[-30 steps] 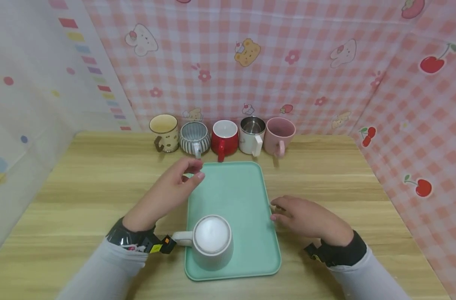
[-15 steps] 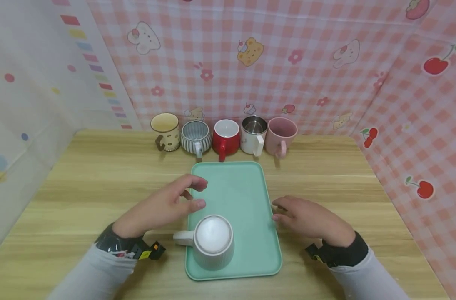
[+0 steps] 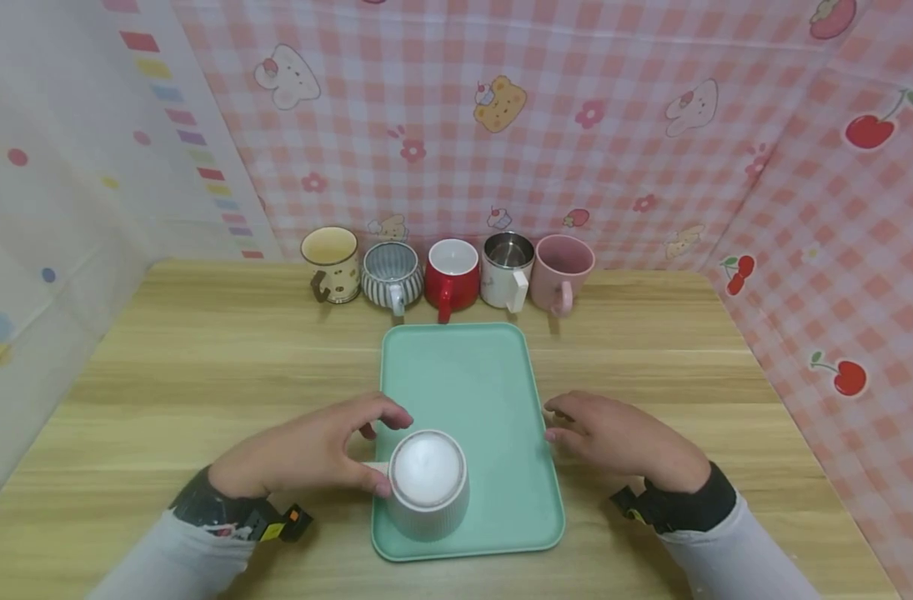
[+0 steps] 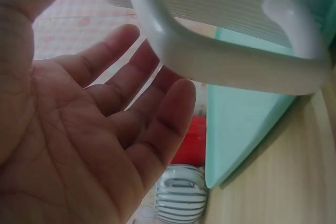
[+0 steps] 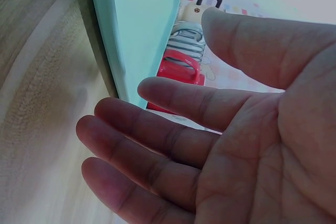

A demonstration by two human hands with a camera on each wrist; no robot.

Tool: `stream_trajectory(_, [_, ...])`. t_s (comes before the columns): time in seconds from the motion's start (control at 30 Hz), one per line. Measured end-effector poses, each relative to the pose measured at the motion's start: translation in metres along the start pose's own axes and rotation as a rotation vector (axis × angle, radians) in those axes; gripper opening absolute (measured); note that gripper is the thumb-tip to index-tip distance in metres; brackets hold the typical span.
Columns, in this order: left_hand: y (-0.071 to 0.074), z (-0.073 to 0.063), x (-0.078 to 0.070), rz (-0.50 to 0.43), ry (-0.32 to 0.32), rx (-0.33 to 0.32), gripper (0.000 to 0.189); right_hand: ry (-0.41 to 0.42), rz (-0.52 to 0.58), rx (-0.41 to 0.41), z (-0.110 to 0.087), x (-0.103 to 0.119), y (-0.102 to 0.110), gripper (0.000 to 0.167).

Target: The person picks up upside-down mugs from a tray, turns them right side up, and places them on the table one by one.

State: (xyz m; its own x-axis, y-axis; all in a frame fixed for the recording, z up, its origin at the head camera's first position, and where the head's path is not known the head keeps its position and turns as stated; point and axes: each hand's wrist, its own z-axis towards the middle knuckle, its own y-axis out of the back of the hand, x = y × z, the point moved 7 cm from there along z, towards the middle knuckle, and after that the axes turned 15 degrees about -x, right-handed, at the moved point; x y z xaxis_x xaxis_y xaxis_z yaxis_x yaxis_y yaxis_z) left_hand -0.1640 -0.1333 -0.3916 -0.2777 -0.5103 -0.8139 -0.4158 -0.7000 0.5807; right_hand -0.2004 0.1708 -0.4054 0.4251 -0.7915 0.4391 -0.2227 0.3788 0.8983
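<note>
An upside-down white ribbed mug stands on the near left part of a mint-green tray, its handle pointing left. My left hand is right at that mug, fingers spread and loosely bent over the handle, the thumb beside the mug's wall. In the left wrist view the palm faces the handle with nothing gripped. My right hand lies by the tray's right edge, fingers relaxed; its palm holds nothing.
Along the back stand a yellow mug, a striped cup, a red mug, a white steel-lined mug and a pink mug. Behind them rises a checkered cloth wall. The wooden table spreads around the tray.
My left hand has come back from near the striped cup, over the tray's left edge, to the upside-down mug. My right hand and the mugs have stayed in place.
</note>
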Motion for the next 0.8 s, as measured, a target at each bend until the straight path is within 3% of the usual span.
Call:
stream_trajectory(0.23, [-0.0036, -0.0052, 0.0054, 0.038, 0.038, 0.042, 0.051, 0.02, 0.007, 0.001, 0.0007, 0.0, -0.0011, 0.043])
stream_trajectory(0.47, [-0.0047, -0.0067, 0.0083, 0.126, 0.029, 0.061, 0.033, 0.029, 0.002, -0.006, 0.0001, 0.0003, -0.0006, 0.043])
stream_trajectory(0.8, [-0.01, -0.006, 0.0098, 0.096, 0.022, 0.099, 0.016, 0.035, 0.014, -0.005, 0.0001, 0.0015, -0.0003, 0.042])
